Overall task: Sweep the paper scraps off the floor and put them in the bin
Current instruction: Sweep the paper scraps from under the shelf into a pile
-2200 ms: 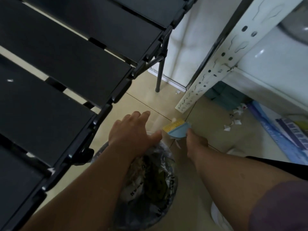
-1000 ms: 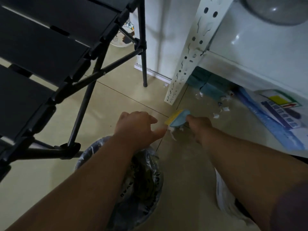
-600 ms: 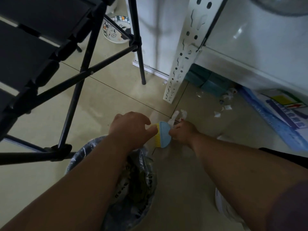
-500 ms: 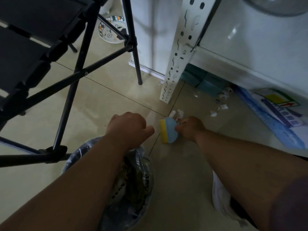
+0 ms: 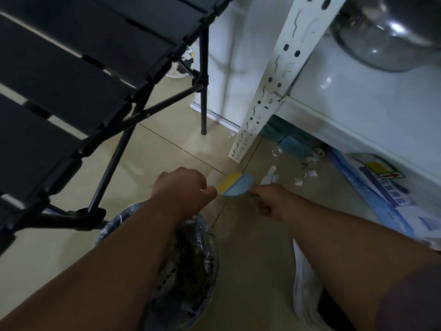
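Observation:
My right hand (image 5: 268,200) grips a small blue brush (image 5: 238,186) with yellow bristles, held low over the tiled floor. My left hand (image 5: 181,187) hovers to the brush's left with its fingers curled and nothing visible in it, its thumb tip almost at the bristles. The bin (image 5: 205,271), lined with a dark plastic bag, stands under my left forearm and is partly hidden by it. White paper scraps (image 5: 269,176) lie just beyond the brush, and more scraps (image 5: 311,173) are scattered toward the shelf's underside.
A black folding table (image 5: 71,80) with thin legs (image 5: 203,96) overhangs the left. A white slotted shelf post (image 5: 267,91) stands ahead. Teal boxes (image 5: 292,142) sit under the shelf; printed sheets (image 5: 381,194) lie at right. A white plastic bag (image 5: 307,285) lies by my right arm.
My left hand went from spread open over the bin to curled. The brush swung in toward my left thumb, then tilted back up. The view shifted slightly.

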`<action>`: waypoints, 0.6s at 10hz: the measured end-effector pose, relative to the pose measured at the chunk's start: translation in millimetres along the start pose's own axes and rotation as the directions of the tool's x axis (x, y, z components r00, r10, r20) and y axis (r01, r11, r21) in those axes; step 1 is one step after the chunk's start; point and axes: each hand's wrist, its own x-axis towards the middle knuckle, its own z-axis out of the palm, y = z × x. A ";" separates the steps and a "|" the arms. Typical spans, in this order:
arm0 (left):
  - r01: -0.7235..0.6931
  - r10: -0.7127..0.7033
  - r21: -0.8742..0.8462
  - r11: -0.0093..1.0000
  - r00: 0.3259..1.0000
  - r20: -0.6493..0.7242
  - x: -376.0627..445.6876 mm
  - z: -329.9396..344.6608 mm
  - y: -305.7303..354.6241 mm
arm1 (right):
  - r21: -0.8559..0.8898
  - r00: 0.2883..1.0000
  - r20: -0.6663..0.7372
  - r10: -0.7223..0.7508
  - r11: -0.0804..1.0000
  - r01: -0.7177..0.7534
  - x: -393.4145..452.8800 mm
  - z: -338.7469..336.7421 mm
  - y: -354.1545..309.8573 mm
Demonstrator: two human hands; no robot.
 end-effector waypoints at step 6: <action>-0.115 0.066 -0.253 0.961 0.979 -0.193 -2.9 -10.8 -41.0 | 0.219 0.997 -0.065 -0.035 0.974 0.049 9.6 157.1 -129.5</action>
